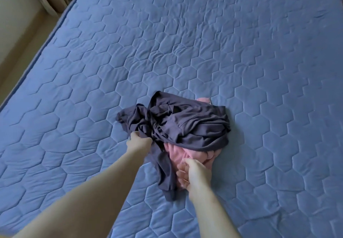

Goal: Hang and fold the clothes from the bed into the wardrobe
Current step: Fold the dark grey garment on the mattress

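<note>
Blue quilted mattress (204, 42), beige floor (16, 39) alongside, left hand (138, 141) fisted on dark garment (185, 124), right hand (194, 172) clutching pink garment (176, 156)

Bed (204, 42): blue quilted cloth, matt, hexagon-stitched, lightly puckered. Dark garment (185, 124): thin matt cloth, possibly jersey, heavily creased. Pink garment (178, 156): soft matt cloth.

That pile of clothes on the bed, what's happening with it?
A person is sorting a small heap on the blue quilted mattress. The left hand grips the edge of a dark purple garment lying on top. The right hand holds the pink garment underneath. Both pieces are crumpled, nothing folded yet.
</note>
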Motion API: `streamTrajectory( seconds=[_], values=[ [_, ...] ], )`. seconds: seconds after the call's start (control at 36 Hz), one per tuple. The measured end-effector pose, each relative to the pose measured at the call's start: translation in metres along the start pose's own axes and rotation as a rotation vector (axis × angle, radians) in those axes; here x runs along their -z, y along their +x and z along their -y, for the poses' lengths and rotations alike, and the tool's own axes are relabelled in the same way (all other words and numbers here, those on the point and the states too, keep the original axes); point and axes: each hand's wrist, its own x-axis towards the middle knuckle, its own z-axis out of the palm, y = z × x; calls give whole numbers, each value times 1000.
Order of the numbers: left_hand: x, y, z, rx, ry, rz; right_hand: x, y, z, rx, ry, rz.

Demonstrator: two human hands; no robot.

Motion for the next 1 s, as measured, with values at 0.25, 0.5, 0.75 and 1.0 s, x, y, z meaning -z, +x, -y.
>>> streamTrajectory(
  seconds=[0.25,0.5,0.75,1.0],
  values=[
    [7,55,-18,191,-415,118,-23,19,4,-1,89,18],
    [40,23,-25,-6,-147,269,-31,-6,4,86,2,68],
    [25,29,4,-8,-42,486,-23,-3,-19,86,-39,54],
    [31,7,1,-206,-385,353,-3,-15,-31,117,-41,55]
  ],
)
